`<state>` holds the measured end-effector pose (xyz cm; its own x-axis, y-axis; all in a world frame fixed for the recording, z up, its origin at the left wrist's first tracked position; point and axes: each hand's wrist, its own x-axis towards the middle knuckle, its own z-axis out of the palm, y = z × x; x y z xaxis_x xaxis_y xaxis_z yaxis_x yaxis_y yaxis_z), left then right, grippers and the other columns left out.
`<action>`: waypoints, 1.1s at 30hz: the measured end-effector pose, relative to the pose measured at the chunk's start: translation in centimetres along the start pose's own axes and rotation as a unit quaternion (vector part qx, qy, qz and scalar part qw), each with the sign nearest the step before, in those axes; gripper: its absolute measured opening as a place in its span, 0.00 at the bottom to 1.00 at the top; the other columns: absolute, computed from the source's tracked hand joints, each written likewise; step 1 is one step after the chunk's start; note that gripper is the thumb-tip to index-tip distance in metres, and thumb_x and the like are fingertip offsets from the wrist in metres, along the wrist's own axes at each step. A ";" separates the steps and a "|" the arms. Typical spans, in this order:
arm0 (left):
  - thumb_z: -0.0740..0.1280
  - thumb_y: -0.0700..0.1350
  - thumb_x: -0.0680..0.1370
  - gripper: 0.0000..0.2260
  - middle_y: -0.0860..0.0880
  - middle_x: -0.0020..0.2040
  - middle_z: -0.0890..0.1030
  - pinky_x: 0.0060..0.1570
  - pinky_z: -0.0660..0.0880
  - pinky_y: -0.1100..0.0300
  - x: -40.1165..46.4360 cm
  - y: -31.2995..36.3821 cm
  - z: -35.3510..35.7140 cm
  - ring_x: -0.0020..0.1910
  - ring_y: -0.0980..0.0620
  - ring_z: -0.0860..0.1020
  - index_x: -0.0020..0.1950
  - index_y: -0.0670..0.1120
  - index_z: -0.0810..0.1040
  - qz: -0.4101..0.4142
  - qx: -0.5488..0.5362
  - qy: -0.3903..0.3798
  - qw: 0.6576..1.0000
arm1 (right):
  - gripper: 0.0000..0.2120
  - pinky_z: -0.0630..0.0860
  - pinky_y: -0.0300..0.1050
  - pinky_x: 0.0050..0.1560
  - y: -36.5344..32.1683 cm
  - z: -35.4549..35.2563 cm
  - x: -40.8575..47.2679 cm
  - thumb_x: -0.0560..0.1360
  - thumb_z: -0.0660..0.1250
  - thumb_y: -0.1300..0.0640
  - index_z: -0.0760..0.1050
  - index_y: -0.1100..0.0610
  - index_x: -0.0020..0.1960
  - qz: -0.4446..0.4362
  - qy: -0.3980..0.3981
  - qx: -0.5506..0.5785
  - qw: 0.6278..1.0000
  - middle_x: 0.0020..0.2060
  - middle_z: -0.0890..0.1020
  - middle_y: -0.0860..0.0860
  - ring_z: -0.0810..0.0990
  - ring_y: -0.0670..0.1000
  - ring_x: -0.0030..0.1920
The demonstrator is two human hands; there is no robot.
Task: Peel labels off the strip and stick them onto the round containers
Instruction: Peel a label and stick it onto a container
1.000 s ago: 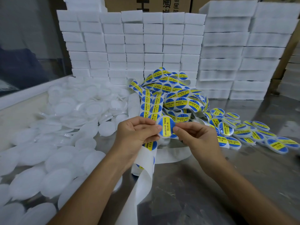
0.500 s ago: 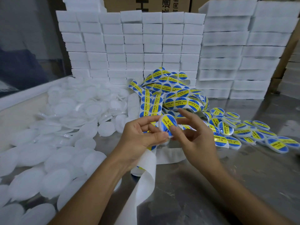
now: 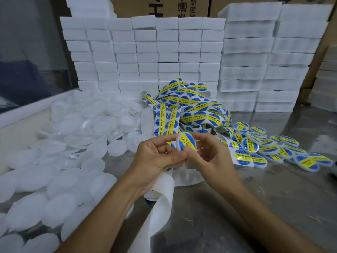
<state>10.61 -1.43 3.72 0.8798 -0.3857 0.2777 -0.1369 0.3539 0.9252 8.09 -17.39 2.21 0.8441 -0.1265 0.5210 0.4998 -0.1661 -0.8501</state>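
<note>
Pinched between left hand (image 3: pixel 155 157) and right hand (image 3: pixel 209 157): labelled round container (image 3: pixel 186 142), raised above label strip (image 3: pixel 182 114). Step: pressing label flat. Next, probably: deposit among finished containers (image 3: pixel 269 148).

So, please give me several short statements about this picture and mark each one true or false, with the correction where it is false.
1. Both hands, the left hand and the right hand, hold one labelled container above the table. True.
2. The unlabelled white containers lie on the person's right. False: they are heaped on the left.
3. The finished labelled containers lie on the right side of the table. True.
4. The label strip is wound in a neat roll. False: it lies in a loose tangle behind the hands.
5. White blocks are stacked at the back. True.
</note>
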 end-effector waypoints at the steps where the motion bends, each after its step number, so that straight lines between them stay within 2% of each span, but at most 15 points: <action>1: 0.78 0.42 0.61 0.17 0.46 0.34 0.83 0.42 0.81 0.57 0.0 0.1 -0.1 0.37 0.48 0.84 0.49 0.51 0.87 0.001 -0.003 0.001 1.000 | 0.18 0.74 0.38 0.30 0.0 0.2 -0.1 0.68 0.73 0.47 0.78 0.57 0.53 0.017 -0.009 0.010 1.000 0.32 0.82 0.53 0.79 0.49 0.30; 3: 0.79 0.42 0.61 0.17 0.42 0.37 0.84 0.42 0.81 0.56 -0.1 0.2 -0.2 0.39 0.45 0.85 0.50 0.49 0.86 -0.003 -0.001 -0.011 1.000 | 0.19 0.72 0.40 0.28 -0.1 0.4 -0.1 0.66 0.73 0.45 0.76 0.59 0.47 0.042 0.005 0.024 0.999 0.26 0.80 0.55 0.77 0.49 0.26; 5: 0.80 0.40 0.62 0.19 0.39 0.41 0.85 0.45 0.81 0.54 -0.2 0.2 -0.1 0.43 0.42 0.85 0.52 0.46 0.86 -0.010 0.004 -0.038 0.999 | 0.15 0.71 0.39 0.25 0.0 0.3 0.0 0.71 0.71 0.48 0.73 0.60 0.41 0.056 0.033 0.049 0.997 0.23 0.79 0.54 0.75 0.48 0.23; 7: 0.78 0.40 0.64 0.18 0.37 0.44 0.84 0.46 0.81 0.53 -0.2 0.2 0.0 0.46 0.41 0.85 0.54 0.43 0.85 -0.011 0.005 -0.052 0.999 | 0.12 0.72 0.38 0.23 0.3 0.0 0.2 0.78 0.66 0.55 0.72 0.61 0.39 0.049 0.042 0.053 0.997 0.23 0.79 0.53 0.75 0.47 0.21; 9: 0.77 0.39 0.65 0.18 0.33 0.45 0.83 0.45 0.81 0.54 -0.2 0.3 0.1 0.46 0.40 0.84 0.54 0.43 0.85 -0.011 0.005 -0.043 0.999 | 0.10 0.72 0.37 0.24 0.4 -0.1 0.2 0.80 0.64 0.57 0.74 0.60 0.41 0.038 0.037 0.043 0.998 0.23 0.80 0.53 0.75 0.46 0.22; 11: 0.77 0.40 0.62 0.19 0.36 0.40 0.83 0.44 0.81 0.54 -0.2 0.3 0.2 0.44 0.40 0.85 0.53 0.45 0.86 -0.006 0.016 -0.030 0.999 | 0.11 0.72 0.38 0.25 0.3 0.1 0.0 0.76 0.68 0.52 0.75 0.60 0.45 0.040 0.029 0.041 0.998 0.24 0.80 0.54 0.75 0.46 0.22; 14: 0.76 0.39 0.63 0.16 0.47 0.31 0.80 0.43 0.81 0.57 -0.3 0.2 0.2 0.38 0.47 0.84 0.50 0.49 0.87 0.000 0.040 -0.048 0.998 | 0.24 0.70 0.39 0.23 -0.1 0.3 -0.3 0.65 0.72 0.39 0.71 0.59 0.42 0.073 0.044 0.018 0.996 0.23 0.78 0.54 0.75 0.49 0.22; 17: 0.74 0.38 0.66 0.15 0.43 0.37 0.82 0.42 0.81 0.57 -0.3 0.2 0.2 0.41 0.46 0.84 0.51 0.49 0.86 -0.012 0.042 -0.063 0.997 | 0.22 0.66 0.37 0.19 -0.2 0.0 -0.1 0.71 0.69 0.43 0.67 0.61 0.38 0.070 0.062 0.025 0.995 0.22 0.78 0.54 0.77 0.51 0.20; 20: 0.72 0.39 0.68 0.14 0.37 0.44 0.83 0.43 0.82 0.56 -0.3 0.5 0.0 0.45 0.42 0.85 0.53 0.46 0.86 -0.018 0.015 -0.057 0.998 | 0.12 0.67 0.35 0.19 -0.4 -0.2 0.0 0.79 0.65 0.55 0.70 0.61 0.41 0.032 0.045 0.040 0.998 0.21 0.79 0.54 0.75 0.48 0.19; 22: 0.72 0.40 0.68 0.14 0.33 0.47 0.82 0.41 0.82 0.56 -0.2 0.5 -0.1 0.46 0.41 0.85 0.52 0.46 0.86 -0.018 0.011 -0.038 0.999 | 0.05 0.70 0.37 0.22 -0.6 -0.4 0.0 0.78 0.67 0.58 0.74 0.59 0.46 0.013 0.038 0.052 0.998 0.22 0.80 0.54 0.76 0.49 0.20; 25: 0.71 0.41 0.67 0.13 0.33 0.46 0.80 0.37 0.81 0.59 0.0 0.5 0.0 0.42 0.46 0.84 0.49 0.47 0.87 -0.012 0.009 0.005 1.000 | 0.16 0.76 0.50 0.32 -0.8 -0.3 -0.3 0.69 0.74 0.55 0.77 0.55 0.55 0.011 -0.009 0.070 0.997 0.32 0.83 0.60 0.80 0.63 0.29; 26: 0.72 0.41 0.66 0.12 0.35 0.45 0.81 0.35 0.81 0.59 0.1 0.4 -0.1 0.40 0.47 0.84 0.47 0.47 0.87 -0.009 0.008 0.021 1.000 | 0.18 0.77 0.50 0.34 -0.8 -0.1 -0.4 0.68 0.75 0.55 0.77 0.54 0.57 0.014 -0.032 0.074 0.997 0.35 0.84 0.61 0.80 0.63 0.32; 29: 0.73 0.44 0.64 0.09 0.39 0.42 0.85 0.31 0.80 0.60 0.3 0.3 -0.4 0.35 0.47 0.83 0.42 0.46 0.87 0.001 0.008 0.066 0.998 | 0.17 0.75 0.38 0.32 -0.5 0.2 -0.4 0.71 0.73 0.59 0.76 0.56 0.59 0.016 -0.067 0.071 0.995 0.34 0.85 0.56 0.81 0.51 0.30; 31: 0.73 0.48 0.65 0.10 0.41 0.41 0.85 0.29 0.78 0.61 0.4 0.0 -0.5 0.33 0.48 0.82 0.43 0.45 0.85 0.021 0.051 0.076 0.996 | 0.11 0.72 0.37 0.28 -0.4 0.1 -0.2 0.75 0.69 0.60 0.76 0.58 0.57 0.020 -0.055 0.057 0.997 0.31 0.84 0.56 0.81 0.51 0.28; 33: 0.71 0.53 0.68 0.12 0.43 0.37 0.84 0.28 0.76 0.61 0.3 -0.2 -0.3 0.29 0.49 0.80 0.43 0.47 0.85 0.044 0.115 0.073 0.990 | 0.08 0.74 0.39 0.29 -0.5 0.0 -0.3 0.74 0.69 0.55 0.78 0.57 0.51 0.005 -0.035 0.033 0.999 0.32 0.85 0.55 0.82 0.52 0.29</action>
<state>11.06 -1.38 3.49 0.9138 -0.2297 0.3351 -0.3010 0.1711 0.9381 7.63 -17.32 2.47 0.8593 -0.0582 0.5081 0.5014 -0.0993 -0.8595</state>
